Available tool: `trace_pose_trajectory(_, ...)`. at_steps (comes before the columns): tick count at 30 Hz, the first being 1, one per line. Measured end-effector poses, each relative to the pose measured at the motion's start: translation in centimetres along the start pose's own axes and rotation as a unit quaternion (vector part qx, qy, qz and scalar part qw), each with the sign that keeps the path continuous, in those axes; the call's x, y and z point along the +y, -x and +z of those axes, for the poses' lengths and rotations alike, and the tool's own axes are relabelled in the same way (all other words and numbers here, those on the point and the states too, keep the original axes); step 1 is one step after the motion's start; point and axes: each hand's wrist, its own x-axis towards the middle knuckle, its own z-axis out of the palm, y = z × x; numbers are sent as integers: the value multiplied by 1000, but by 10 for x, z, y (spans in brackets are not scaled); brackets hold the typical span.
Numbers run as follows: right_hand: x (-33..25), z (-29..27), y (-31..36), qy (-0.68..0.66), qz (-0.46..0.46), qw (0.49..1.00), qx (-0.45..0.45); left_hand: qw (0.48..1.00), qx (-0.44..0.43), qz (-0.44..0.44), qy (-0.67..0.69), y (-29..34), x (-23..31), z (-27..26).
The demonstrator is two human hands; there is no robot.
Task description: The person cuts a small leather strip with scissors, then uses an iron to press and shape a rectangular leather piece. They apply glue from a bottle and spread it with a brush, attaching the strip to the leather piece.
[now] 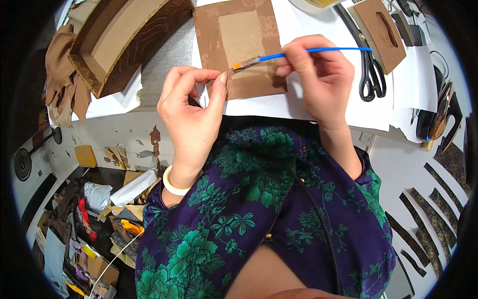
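Note:
A thin paintbrush (pixel 271 57) with a blue handle is pinched in my right hand (pixel 326 82), its handle pointing off to the right. The bristle end rests at the near left part of a flat rectangular brown panel (pixel 256 85), beside my left fingertips. This panel has a wide dark brown border around a lighter tan middle and lies on white paper. Thumb and index finger of my left hand (pixel 189 107) are closed on the panel's near left edge. A pale bangle circles the left wrist.
Black-handled scissors (pixel 371 82) lie right of the panel, next to a brown piece with a slot (pixel 381 37). At the upper left stands a curved open box (pixel 132 45), with brown leather scraps (pixel 62 74) beside it. Patterned strips (pixel 420 219) lie lower right; mixed materials fill the lower left.

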Motion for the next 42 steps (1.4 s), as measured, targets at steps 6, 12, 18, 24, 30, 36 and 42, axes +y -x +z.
trace_pose_trajectory(6, 1, -1, 1, 37, -14, 999, 20, 1000, 2, 2, 16, 0, -3, 3)
trace_pose_trajectory(12, -8, -12, 2, 54, -9, 993, 100, 1000, 2, -6, 9, 1, -1, 3)
trace_pose_trajectory(18, -3, -28, -1, 61, -21, 988, 141, 1000, 4, 3, -2, 2, -1, 0)
trace_pose_trajectory(24, -2, -15, 4, 41, 2, 998, 48, 1000, 12, 3, 7, 1, -3, 2)
trace_pose_trajectory(30, -1, -17, 2, 69, -20, 995, 71, 1000, 16, 11, 20, 0, -6, 4)
trace_pose_trajectory(36, -2, -17, 0, 68, -29, 995, 69, 1000, 12, 13, 14, 0, -5, 4)
trace_pose_trajectory(42, -13, -19, -11, 39, -127, 988, 78, 999, 22, 23, 24, 1, -7, 6)
